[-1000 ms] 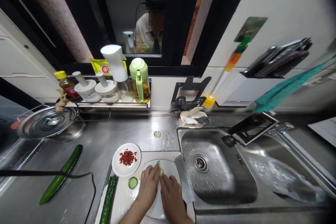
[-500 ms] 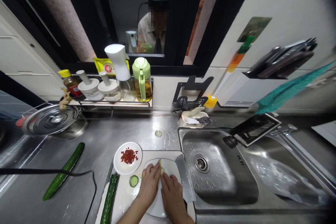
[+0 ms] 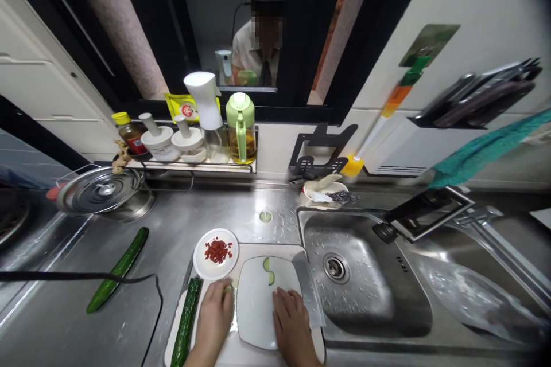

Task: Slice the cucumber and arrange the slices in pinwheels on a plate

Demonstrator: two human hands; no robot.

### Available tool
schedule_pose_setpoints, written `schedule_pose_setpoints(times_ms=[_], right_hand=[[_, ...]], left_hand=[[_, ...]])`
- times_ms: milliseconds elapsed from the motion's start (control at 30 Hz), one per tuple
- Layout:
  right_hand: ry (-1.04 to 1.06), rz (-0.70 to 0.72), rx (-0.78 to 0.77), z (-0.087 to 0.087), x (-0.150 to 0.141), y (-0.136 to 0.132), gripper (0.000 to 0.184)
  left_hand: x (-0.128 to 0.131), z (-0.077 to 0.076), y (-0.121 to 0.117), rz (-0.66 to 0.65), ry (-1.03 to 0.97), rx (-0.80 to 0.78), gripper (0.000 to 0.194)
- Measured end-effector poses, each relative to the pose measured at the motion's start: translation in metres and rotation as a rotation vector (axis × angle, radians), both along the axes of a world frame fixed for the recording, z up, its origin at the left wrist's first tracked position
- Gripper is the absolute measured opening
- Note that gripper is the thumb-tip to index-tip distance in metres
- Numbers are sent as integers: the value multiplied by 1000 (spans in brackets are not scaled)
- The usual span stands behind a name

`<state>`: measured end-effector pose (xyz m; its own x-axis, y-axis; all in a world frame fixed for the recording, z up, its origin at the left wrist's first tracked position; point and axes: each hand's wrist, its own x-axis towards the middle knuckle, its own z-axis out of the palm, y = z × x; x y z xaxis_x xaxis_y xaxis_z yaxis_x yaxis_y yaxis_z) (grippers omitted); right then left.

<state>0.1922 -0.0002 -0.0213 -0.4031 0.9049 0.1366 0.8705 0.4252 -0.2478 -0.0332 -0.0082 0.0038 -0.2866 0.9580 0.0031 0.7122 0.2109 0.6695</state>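
My left hand [image 3: 215, 312] is over the cutting board [image 3: 247, 249], its fingers closed on a cucumber slice [image 3: 228, 289], only part of which shows. My right hand [image 3: 291, 315] lies with fingers stretched out on the right side of a white square plate [image 3: 256, 318]. Two thin cut cucumber pieces [image 3: 269, 275] lie end to end near the top of that plate. Left of my left hand is a length of whole-skinned cucumber [image 3: 186, 318]. A small round plate [image 3: 201, 264] with red bits [image 3: 218, 250] stands at the board's upper left corner.
A broad knife blade [image 3: 310, 289] lies along the board's right edge, beside the sink [image 3: 365, 292]. Another cucumber [image 3: 118, 272] rests on the steel counter at left, with a black cable [image 3: 86, 276] crossing over it. Seasoning jars and an oil bottle [image 3: 241, 132] line the shelf.
My left hand has moved left off the square plate and closed on the slice lying on the board. The two cucumber pieces stay on the plate, uncovered. My right hand has shifted slightly right.
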Motion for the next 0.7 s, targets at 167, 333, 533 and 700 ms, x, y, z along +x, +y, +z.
schedule_pose_setpoints(times_ms=[167, 333, 533, 700], right_hand=[[8, 38, 139, -4, -1, -6, 35], [28, 52, 180, -5, -3, -10, 35], [31, 49, 165, -4, -2, -14, 36], [29, 31, 140, -10, -1, -18, 35]], left_hand=[[-18, -13, -13, 144, -28, -77, 34], [-15, -13, -11, 145, -66, -85, 33], [-13, -11, -8, 156, -77, -84, 28], [-13, -9, -5, 190, -55, -108, 23]])
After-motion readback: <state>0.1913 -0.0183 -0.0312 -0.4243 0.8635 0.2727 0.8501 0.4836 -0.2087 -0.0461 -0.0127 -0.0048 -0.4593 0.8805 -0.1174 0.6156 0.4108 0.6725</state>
